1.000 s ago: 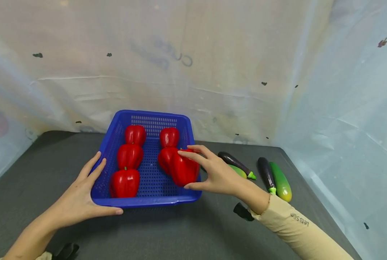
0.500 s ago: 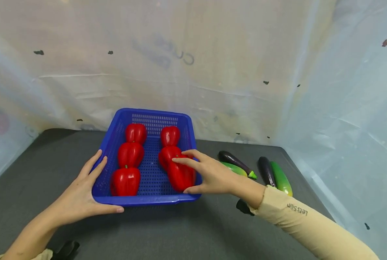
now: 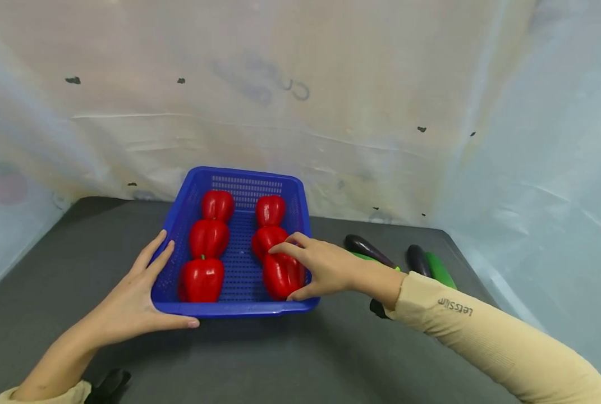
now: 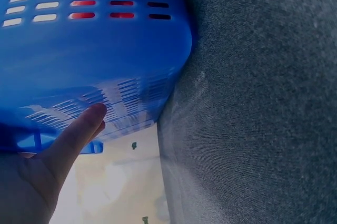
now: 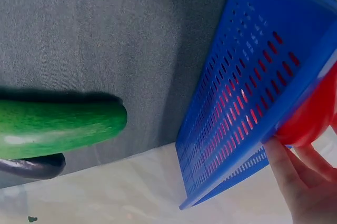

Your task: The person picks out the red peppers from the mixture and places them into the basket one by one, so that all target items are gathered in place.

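Note:
A blue perforated plastic basket (image 3: 234, 309) stands on the grey table, with red bell peppers (image 3: 209, 238) in two columns of three. My left hand (image 3: 133, 303) is spread at its front left corner, thumb along the front side and straight fingers at the left side. In the left wrist view, a finger (image 4: 79, 129) lies against the basket wall (image 4: 95, 50). My right hand (image 3: 330, 266) reaches over the right rim and grips the front right bell pepper (image 3: 280, 275) between thumb and fingers. The right wrist view shows that pepper (image 5: 310, 113) just inside the rim.
Right of the basket lie a dark purple eggplant (image 3: 366, 247) and another eggplant (image 3: 418, 261) beside a long green vegetable (image 3: 439, 269). A further green one is mostly hidden behind my right wrist. A plastic-covered wall (image 3: 300, 112) rises behind the table.
My right hand has lowered the bell pepper into the basket's front right corner, from over the right side. My left hand has stayed at the corner. The head view has shifted slightly.

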Demonstrator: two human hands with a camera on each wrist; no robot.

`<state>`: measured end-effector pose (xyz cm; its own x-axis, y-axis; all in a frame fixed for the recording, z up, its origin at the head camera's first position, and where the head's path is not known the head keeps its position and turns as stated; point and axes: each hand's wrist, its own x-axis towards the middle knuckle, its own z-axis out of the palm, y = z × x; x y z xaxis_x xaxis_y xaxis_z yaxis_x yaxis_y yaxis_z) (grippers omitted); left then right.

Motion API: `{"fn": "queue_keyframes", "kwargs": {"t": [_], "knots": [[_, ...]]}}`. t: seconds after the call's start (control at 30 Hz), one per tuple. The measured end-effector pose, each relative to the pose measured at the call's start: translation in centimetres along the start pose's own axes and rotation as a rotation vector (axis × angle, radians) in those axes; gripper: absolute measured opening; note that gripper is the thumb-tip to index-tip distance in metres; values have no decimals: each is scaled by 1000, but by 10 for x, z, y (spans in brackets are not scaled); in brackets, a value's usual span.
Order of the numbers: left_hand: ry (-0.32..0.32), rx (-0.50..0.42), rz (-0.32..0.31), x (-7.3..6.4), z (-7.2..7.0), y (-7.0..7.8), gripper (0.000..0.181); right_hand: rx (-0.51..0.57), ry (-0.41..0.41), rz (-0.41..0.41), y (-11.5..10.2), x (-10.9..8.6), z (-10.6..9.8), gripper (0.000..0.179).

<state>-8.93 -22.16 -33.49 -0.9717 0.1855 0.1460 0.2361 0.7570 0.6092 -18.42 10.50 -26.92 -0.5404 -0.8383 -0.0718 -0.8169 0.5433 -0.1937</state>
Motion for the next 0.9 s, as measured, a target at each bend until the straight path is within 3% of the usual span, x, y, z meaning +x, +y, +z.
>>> {"fn": "queue_keyframes", "kwargs": {"t": [0.4,0.9], "knots": [[6,-9,12,0,3,0,131,20,-167,57,-5,17,5,70],[10,-9,11,2,2,0,130,-59,-257,67,-3,34,17,71]]}}
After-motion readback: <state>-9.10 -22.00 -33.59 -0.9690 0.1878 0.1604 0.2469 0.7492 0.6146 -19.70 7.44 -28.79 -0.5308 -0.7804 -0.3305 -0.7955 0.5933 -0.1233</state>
